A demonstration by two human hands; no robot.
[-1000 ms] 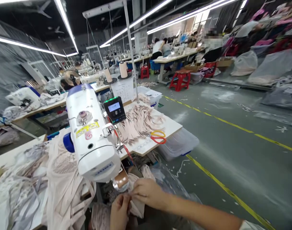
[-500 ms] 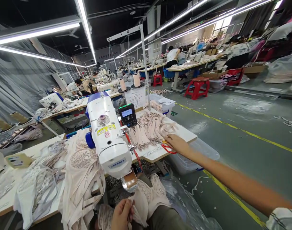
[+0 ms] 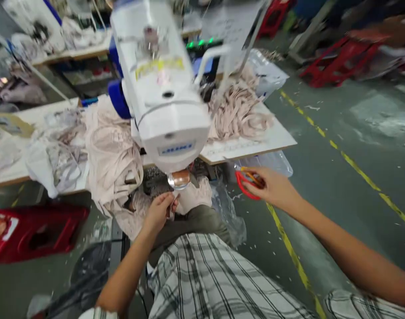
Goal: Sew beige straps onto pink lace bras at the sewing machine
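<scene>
My right hand (image 3: 272,188) is closed round red and yellow handled scissors (image 3: 247,180), held in the air just off the front edge of the white work table (image 3: 275,139). My left hand (image 3: 159,212) pinches a piece of pale pink lace fabric (image 3: 192,197) on my lap, right below the head of the white sewing machine (image 3: 162,88). A heap of beige strap pieces (image 3: 238,113) lies on the table beyond the scissors.
Piles of pink and grey fabric (image 3: 105,150) hang over the table at left. A red stool (image 3: 36,230) stands on the floor at left, more red stools (image 3: 332,60) at back right. A yellow floor line (image 3: 348,161) runs past; a clear plastic bin (image 3: 272,161) sits under the table.
My right hand picked the scissors off the table and drew them back toward me. The view tipped down; my left hand stays on the lace fabric.
</scene>
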